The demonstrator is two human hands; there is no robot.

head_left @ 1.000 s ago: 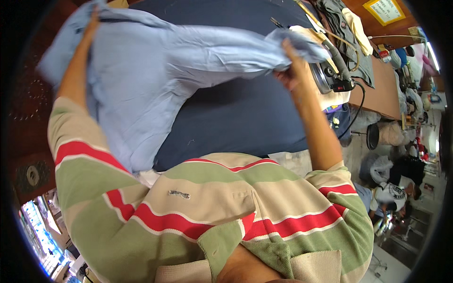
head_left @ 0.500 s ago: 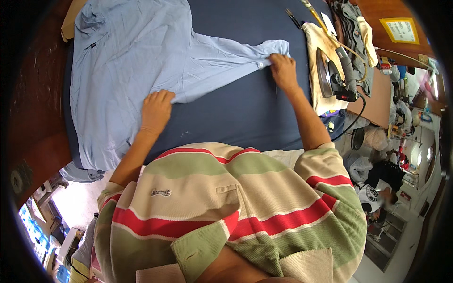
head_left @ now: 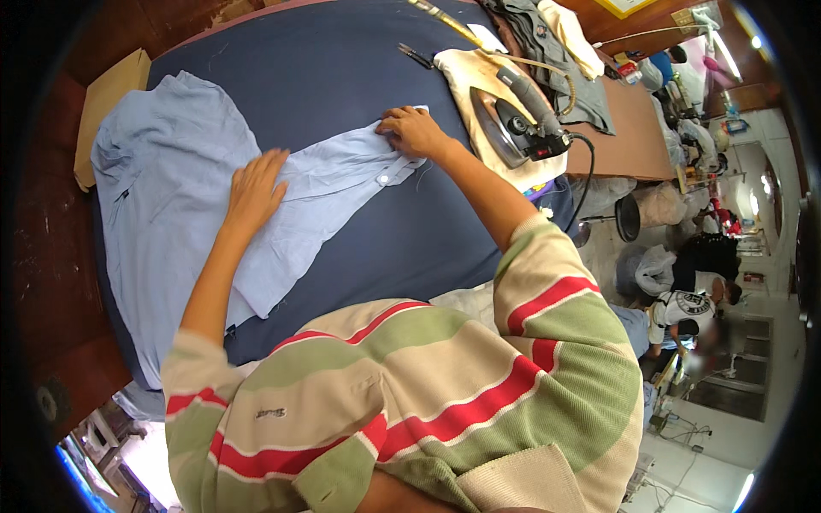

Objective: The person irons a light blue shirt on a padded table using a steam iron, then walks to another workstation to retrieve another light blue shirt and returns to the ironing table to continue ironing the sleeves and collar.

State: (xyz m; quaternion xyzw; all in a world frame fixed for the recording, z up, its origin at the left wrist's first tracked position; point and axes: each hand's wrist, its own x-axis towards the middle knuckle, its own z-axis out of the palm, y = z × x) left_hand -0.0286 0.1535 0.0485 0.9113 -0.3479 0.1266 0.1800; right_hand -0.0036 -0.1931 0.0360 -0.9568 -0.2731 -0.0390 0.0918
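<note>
We see the light blue cotton shirt spread flat on the dark navy padded counter, one sleeve stretched out to the right. Our left hand lies open, palm down, on the upper sleeve; our right hand presses the cuff end with fingers curled, pinning rather than gripping. Just beyond the cuff, the grey steam iron rests on its cream cloth pad. We judge that a stray reach could brush the hot sole, or uneven pressing could trap a crease.
</note>
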